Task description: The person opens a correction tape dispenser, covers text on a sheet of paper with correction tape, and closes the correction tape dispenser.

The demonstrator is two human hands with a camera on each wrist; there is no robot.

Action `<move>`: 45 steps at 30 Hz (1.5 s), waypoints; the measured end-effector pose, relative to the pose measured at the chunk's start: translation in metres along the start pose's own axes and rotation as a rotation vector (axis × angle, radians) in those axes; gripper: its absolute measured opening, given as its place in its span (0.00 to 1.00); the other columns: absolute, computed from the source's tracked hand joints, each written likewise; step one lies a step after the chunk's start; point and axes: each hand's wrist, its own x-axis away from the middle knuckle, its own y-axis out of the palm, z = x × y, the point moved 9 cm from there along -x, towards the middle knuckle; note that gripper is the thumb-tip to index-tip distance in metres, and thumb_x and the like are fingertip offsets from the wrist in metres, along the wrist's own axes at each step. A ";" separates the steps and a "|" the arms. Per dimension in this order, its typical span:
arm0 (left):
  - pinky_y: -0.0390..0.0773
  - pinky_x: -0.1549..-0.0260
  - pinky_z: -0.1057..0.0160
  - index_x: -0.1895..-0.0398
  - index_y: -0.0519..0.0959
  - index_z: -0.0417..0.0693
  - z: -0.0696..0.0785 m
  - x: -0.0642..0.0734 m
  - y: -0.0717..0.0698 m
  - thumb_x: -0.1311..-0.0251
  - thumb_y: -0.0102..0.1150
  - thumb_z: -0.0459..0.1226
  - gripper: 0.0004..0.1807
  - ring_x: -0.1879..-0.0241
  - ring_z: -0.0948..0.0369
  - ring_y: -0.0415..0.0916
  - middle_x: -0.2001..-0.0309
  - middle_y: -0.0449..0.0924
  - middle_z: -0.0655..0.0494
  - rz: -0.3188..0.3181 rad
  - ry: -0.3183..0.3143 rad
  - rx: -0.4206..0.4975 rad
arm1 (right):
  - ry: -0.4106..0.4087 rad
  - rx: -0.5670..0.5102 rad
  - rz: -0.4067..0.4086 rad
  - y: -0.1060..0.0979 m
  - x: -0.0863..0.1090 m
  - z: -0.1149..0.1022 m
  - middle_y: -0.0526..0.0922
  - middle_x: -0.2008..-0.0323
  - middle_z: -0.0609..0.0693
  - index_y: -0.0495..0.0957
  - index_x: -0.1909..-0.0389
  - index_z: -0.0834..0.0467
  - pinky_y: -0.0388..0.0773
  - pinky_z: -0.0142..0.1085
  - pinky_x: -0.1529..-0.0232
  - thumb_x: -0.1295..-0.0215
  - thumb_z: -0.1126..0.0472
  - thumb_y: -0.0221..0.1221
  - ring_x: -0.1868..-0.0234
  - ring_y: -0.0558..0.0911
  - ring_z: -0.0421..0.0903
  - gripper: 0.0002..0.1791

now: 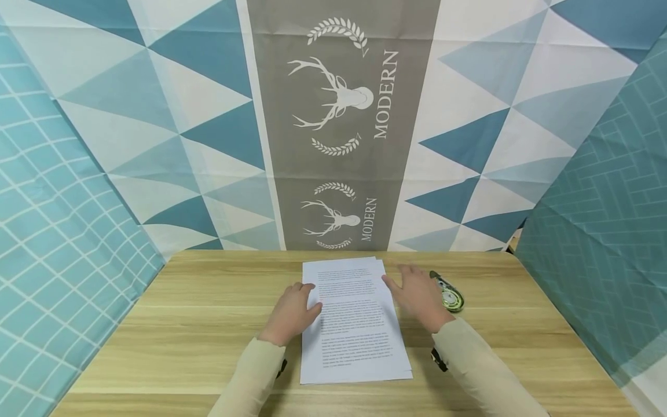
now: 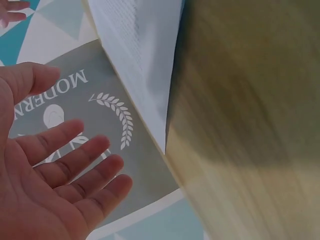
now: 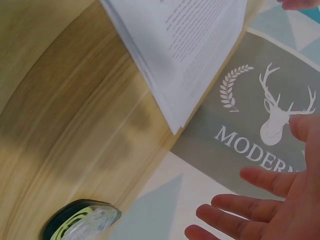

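Note:
A stack of printed paper sheets (image 1: 354, 324) lies on the table, its sheets slightly out of line at the right edge and corners. My left hand (image 1: 293, 310) is over the stack's left edge, fingers spread and apart from thumb. In the left wrist view that hand (image 2: 65, 160) is relaxed with nothing in it, beside the paper (image 2: 145, 60). Over on the right edge, my right hand (image 1: 418, 292) hovers with its thumb towards the sheets. The right wrist view shows the right hand's fingers (image 3: 250, 212) loosely extended, holding nothing, with the stack's corner (image 3: 172, 112) beyond them.
A black and green correction tape (image 1: 449, 295) with a clear body lies just right of my right hand. The wooden table (image 1: 208, 324) ends at a patterned cloth backdrop (image 1: 339, 116), with blue-green cloths on both sides.

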 end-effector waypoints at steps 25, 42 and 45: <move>0.75 0.63 0.58 0.64 0.80 0.36 0.005 0.017 0.023 0.54 0.62 0.35 0.14 0.62 0.55 0.72 0.65 0.77 0.48 -0.101 0.087 0.003 | 0.053 -0.041 0.007 0.000 0.004 0.064 0.74 0.45 0.68 0.68 0.40 0.67 0.75 0.57 0.56 0.34 0.42 0.48 0.47 0.75 0.65 0.34; 0.75 0.63 0.56 0.65 0.80 0.36 0.003 0.027 0.028 0.56 0.66 0.38 0.16 0.65 0.57 0.70 0.67 0.76 0.49 -0.167 0.099 0.016 | 0.183 -0.127 -0.090 0.005 0.009 0.115 0.79 0.64 0.62 0.65 0.40 0.68 0.67 0.38 0.81 0.34 0.43 0.47 0.74 0.75 0.48 0.35; 0.74 0.64 0.57 0.65 0.80 0.36 0.002 0.027 0.029 0.57 0.66 0.38 0.16 0.65 0.57 0.69 0.67 0.76 0.49 -0.170 0.102 0.011 | 0.200 -0.123 -0.115 0.006 0.011 0.122 0.78 0.61 0.65 0.62 0.38 0.70 0.68 0.38 0.81 0.33 0.44 0.47 0.73 0.75 0.49 0.36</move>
